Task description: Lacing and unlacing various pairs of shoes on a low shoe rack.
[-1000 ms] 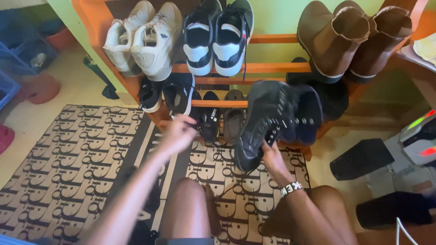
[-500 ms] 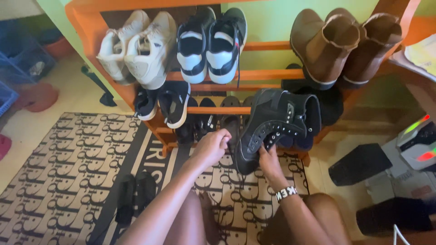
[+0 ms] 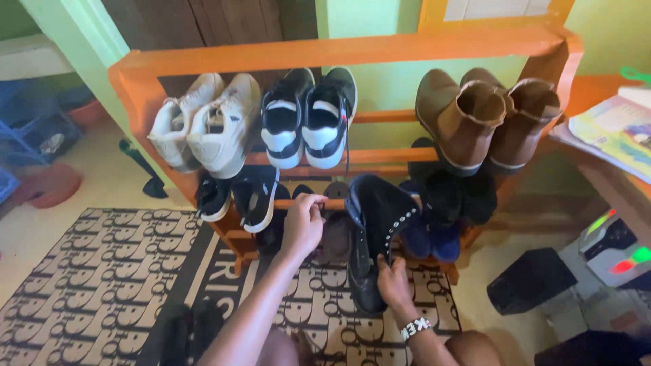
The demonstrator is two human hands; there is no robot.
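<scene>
Orange shoe rack (image 3: 352,51) | left hand (image 3: 303,224) curled on rail (image 3: 298,203) | right hand (image 3: 393,281) grips black boot (image 3: 376,230)

The left hand (image 3: 303,224) rests on the lower rail (image 3: 298,202); brown sandals (image 3: 336,237) crowd in just right of it, black sneakers (image 3: 241,196) just left. The right hand (image 3: 392,281) grips a black boot (image 3: 376,237) that fills the gap between the hands. Dark shoes (image 3: 447,207) block the shelf to its right. Toward the person, bare mat (image 3: 102,271) lies open.
</scene>
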